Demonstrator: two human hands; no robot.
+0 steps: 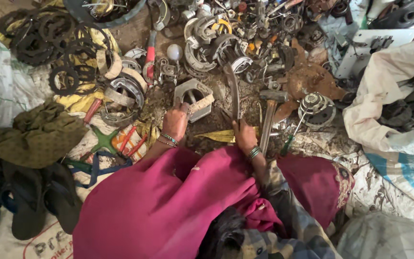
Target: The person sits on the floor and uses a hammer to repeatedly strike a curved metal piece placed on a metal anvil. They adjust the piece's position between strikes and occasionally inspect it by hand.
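Observation:
My left hand rests on the ground against a grey hexagonal metal block and pinches a tan curved lining strip lying across it. My right hand grips the lower end of a dark curved brake shoe that stands on edge and points away from me. Both wrists carry green bangles. A hammer lies just right of my right hand, with a green-handled screwdriver beyond it. My magenta clothing fills the lower middle of the view.
Heaps of metal scrap and brake shoes lie ahead, and black rings at the far left. Woven sacks flank both sides. Dark sandals sit at the lower left, a rusty disc at the right.

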